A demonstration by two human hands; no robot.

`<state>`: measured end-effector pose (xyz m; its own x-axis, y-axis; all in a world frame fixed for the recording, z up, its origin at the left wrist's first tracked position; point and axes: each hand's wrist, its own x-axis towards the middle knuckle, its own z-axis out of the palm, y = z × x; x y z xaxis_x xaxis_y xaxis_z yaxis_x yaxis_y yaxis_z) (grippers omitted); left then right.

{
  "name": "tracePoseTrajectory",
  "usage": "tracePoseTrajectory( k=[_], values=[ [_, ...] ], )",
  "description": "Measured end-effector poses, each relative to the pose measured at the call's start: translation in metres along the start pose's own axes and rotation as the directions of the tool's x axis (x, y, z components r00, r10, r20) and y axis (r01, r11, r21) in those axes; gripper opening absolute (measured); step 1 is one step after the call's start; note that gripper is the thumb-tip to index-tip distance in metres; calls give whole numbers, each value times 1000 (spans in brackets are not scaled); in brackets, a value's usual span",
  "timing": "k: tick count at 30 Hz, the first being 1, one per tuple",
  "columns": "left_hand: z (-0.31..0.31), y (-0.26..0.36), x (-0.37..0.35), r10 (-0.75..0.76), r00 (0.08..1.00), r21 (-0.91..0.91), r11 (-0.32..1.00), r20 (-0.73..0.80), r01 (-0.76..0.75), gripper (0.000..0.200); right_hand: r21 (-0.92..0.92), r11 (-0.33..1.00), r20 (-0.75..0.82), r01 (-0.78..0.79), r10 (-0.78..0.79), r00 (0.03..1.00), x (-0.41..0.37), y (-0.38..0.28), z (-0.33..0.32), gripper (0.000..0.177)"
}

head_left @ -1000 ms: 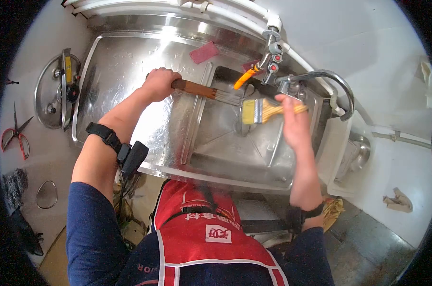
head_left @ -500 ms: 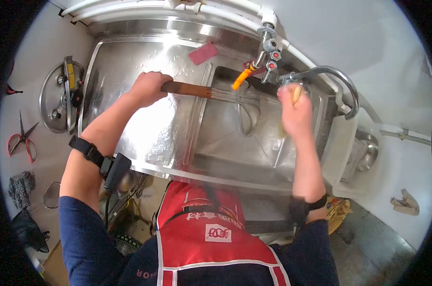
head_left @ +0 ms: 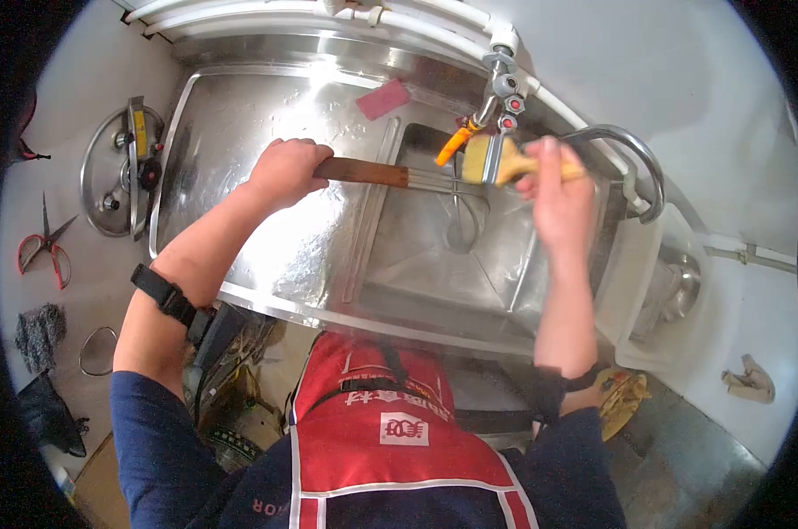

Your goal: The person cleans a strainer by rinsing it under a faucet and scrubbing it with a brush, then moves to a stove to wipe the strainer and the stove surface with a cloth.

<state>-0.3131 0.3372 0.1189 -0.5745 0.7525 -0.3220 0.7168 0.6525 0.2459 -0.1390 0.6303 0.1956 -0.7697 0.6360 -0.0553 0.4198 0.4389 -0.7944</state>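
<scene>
My left hand (head_left: 290, 171) is closed round the brown wooden handle of a whisk (head_left: 363, 172). Its metal wires reach out over the sink basin (head_left: 416, 273), and the far end is partly hidden beneath the brush. In my right hand (head_left: 562, 189) is a flat paint-type brush (head_left: 504, 160) with a yellowish handle, a metal band and pale bristles. The bristles point left, just above the whisk's wires; whether they touch cannot be made out. Right behind the bristles is the orange spout end (head_left: 456, 144) of the tap.
A pink cloth or pad (head_left: 383, 100) lies on the wet drainboard (head_left: 249, 115). A curved chrome spout (head_left: 623, 137) arches beside the valves. Scissors (head_left: 44, 245), a steel scrubber (head_left: 40, 337) and a pot lid (head_left: 108, 189) hang on the left wall. A white tub (head_left: 637, 326) stands right.
My right hand has turned the brush so its bristles point left and show plainly by the tap. The whisk and my left hand have shifted slightly right in view.
</scene>
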Motion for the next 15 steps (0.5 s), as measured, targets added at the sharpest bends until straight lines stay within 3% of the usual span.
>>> tracePoseTrajectory(
  k=[2, 3, 5, 6, 8, 9, 10, 12, 15],
  values=[
    [1, -3, 3, 5, 999, -8, 1000, -33, -5, 36, 448, 861, 90, -242, 225, 970, -9, 46, 22, 36],
    [1, -3, 4, 6, 999, 0, 1000, -34, -6, 36, 456, 857, 88, -239, 224, 971, -11, 60, 33, 36],
    [2, -2, 5, -32, 999, -36, 999, -15, 32, 36, 731, 571, 207, -372, 334, 919, -15, 82, 58, 34],
    [6, -4, 6, -25, 1000, -26, 999, -8, 25, 36, 738, 563, 203, -372, 341, 918, -17, 92, 70, 34],
    [13, -10, 8, 18, 999, -50, 999, -38, -20, 35, 777, 438, 338, -453, 316, 886, -20, 111, 91, 33],
    [12, -10, 9, 23, 999, -44, 999, -35, -24, 35, 752, 515, 290, -410, 300, 909, -22, 123, 93, 32],
    [12, -9, 7, 15, 999, -30, 999, -30, -16, 35, 754, 512, 290, -411, 302, 908, -20, 139, 87, 32],
    [12, -8, 2, 3, 1000, -15, 1000, -29, -4, 34, 528, 774, 106, -350, 348, 931, -13, 154, 61, 31],
    [11, -1, 6, -8, 1000, -14, 1000, -16, 8, 32, 585, 749, 121, -311, 299, 947, -19, 132, 50, 30]
  ],
)
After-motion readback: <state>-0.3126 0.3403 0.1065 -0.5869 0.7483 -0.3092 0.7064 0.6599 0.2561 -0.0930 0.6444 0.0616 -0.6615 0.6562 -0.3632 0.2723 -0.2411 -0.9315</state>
